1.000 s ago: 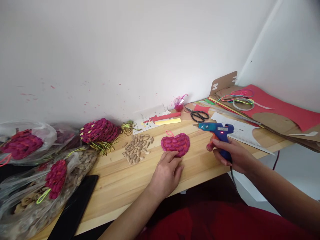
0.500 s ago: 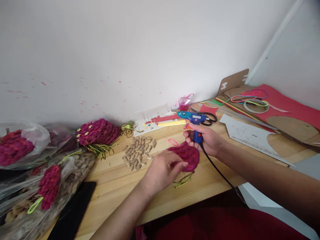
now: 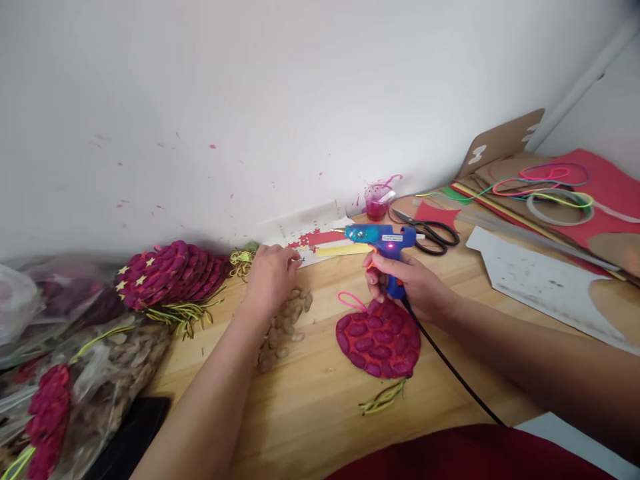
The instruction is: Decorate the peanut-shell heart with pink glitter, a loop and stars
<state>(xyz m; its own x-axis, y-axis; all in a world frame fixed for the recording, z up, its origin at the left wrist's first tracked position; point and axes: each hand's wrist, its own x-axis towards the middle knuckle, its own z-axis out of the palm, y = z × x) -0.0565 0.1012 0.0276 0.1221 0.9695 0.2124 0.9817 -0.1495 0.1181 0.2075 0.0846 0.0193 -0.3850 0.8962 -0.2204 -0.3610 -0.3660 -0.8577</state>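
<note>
White wall (image 3: 280, 100), evenly lit, reddish flecks (image 3: 213, 146) scattered low; corner at right, second pale wall (image 3: 615, 113); light wood tabletop (image 3: 310, 427), grain visible, set along wall; pale surface (image 3: 565, 440) bottom right, possibly furniture, mostly hidden.

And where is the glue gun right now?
In the head view, the glue gun is just right of centre, held in the right hand, with the scissors to its right and the purple craft piece below it.

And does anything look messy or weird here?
Yes, reddish specks dot the white wall behind the table. They look odd because they're scattered unevenly and stand out against the white, perhaps splashed paint.
</note>
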